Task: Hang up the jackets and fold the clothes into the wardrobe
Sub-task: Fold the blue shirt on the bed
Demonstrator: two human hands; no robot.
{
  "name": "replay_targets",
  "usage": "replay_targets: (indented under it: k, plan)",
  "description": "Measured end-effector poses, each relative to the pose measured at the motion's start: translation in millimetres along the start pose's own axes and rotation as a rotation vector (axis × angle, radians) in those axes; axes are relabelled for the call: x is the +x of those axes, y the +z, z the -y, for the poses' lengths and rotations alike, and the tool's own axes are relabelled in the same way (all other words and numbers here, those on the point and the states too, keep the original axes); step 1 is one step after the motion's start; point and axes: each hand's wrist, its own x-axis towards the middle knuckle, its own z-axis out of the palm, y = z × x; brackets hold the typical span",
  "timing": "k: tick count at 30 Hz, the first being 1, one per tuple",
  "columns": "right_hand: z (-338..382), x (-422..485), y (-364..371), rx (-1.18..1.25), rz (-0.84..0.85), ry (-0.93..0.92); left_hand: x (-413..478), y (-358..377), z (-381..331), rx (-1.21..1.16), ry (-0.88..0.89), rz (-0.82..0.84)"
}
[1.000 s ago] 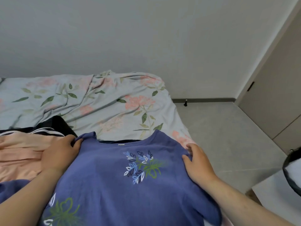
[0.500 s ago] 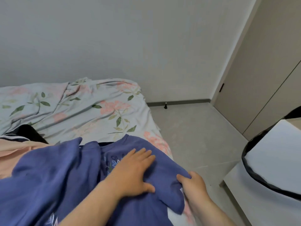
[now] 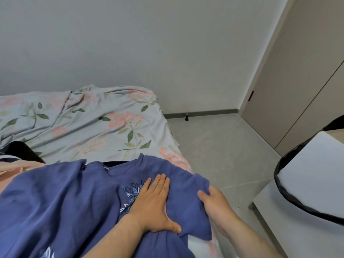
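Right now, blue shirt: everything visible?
The blue shirt is soft, creased fabric with a round neckline, small neck label and leafy chest print. It lies front up on the floral bedsheet, overlapping a peach garment. The left hand presses flat on its chest; the right hand grips its sleeve.

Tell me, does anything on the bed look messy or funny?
Nothing is broken or spilled. The flowery sheet is wrinkled, and the blue shirt lies rumpled, left hand pressing it, right hand gripping its sleeve.
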Motion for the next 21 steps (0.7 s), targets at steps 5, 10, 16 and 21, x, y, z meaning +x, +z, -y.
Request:
replay_targets:
  k: [5, 10, 16, 21]
  plan:
    - [22, -2, 3, 0.046, -0.092, -0.086, 1, 1, 0, -0.032, -0.02, -0.005]
    - [49, -16, 24, 0.182, 0.097, -0.109, -6, -7, -1, -0.103, -0.045, -0.077]
    - [46, -35, 28, 0.552, 0.274, 0.118, -75, -46, 4, 0.001, -0.101, -0.299]
    - [41, -54, 52, 0.04, -0.063, -0.105, -175, -83, 56, -0.048, -0.406, -0.682]
